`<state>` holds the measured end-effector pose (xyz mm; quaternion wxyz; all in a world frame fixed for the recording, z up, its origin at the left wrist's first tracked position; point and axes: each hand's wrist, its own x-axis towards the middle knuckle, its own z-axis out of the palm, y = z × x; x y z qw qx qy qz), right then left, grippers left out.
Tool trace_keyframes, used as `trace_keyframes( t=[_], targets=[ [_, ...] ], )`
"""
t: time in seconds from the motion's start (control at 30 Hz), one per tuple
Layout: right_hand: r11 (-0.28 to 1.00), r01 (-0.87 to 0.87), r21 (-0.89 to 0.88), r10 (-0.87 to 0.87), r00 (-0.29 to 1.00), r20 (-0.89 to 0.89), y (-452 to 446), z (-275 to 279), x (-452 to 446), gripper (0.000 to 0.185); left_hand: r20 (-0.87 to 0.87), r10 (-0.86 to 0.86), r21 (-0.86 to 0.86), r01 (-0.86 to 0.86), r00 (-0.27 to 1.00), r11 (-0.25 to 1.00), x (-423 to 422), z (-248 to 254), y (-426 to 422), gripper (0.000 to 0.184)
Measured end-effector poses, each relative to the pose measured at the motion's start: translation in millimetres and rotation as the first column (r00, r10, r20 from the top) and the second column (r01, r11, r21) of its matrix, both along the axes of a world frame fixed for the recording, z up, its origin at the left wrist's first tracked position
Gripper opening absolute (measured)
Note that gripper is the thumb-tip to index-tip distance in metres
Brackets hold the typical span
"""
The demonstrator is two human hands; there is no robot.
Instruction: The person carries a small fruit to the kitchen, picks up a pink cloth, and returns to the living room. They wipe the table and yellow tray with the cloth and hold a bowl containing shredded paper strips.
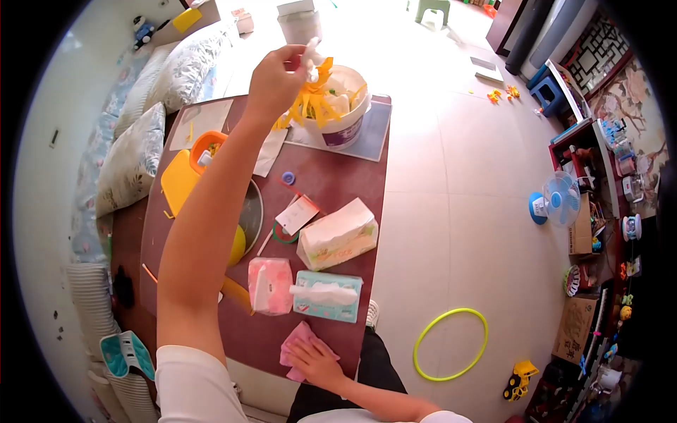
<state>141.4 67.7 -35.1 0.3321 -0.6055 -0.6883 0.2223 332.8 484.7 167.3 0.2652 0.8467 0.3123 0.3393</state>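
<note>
Raised over the table's far end, my left hand (277,83) is closed on a crumpled white tissue (311,58). Yellow-orange paper strips (310,102) hang just below it, against the near rim of a white bucket (343,132); whether my fingers also grip them is unclear. Several scraps lie inside the bucket. My right hand (317,362) rests flat, fingers spread, on a pink cloth (300,342) at the table's near edge. Close beyond it are a pink tissue pack (271,285) and a teal tissue pack (328,296).
On the dark red table (321,173) are a larger tissue pack (338,236), an orange bowl (206,149), a yellow lid (180,182) and a blue cap (288,178). A green hoop (450,344), toy truck (520,381) and blue fan (560,199) stand or lie right.
</note>
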Motion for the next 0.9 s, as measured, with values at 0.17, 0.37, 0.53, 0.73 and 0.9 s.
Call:
trace_keyframes(
  t=[0.17, 0.37, 0.53, 0.73, 0.9],
  targets=[
    [1.0, -0.009, 0.003, 0.01, 0.995, -0.096, 1, 0, 5, 0.04, -0.013, 0.105, 0.348, -0.094, 0.994, 0.933, -2, -15, 54, 0.046],
    [0.999, -0.039, -0.006, 0.038, 0.997, -0.067, 4, 1, 8, 0.039, -0.39, 0.272, -0.384, -0.424, 0.88, 0.82, -24, -36, 55, 0.063],
    [0.994, -0.084, -0.064, 0.082, 0.996, -0.041, 1, -1, 6, 0.043, -0.251, -0.077, -0.068, 0.062, 0.965, 0.996, 23, -61, 47, 0.041],
    [0.992, -0.115, -0.058, 0.114, 0.993, -0.027, -1, -4, 5, 0.044, -0.581, 0.057, 0.346, 0.183, 0.812, 0.92, 63, -89, 43, 0.033],
    [0.985, -0.149, -0.085, 0.149, 0.989, -0.01, -2, -4, 4, 0.048, -0.819, 0.067, 0.18, 0.144, 0.569, 0.973, 75, -94, 43, 0.022]
  ],
)
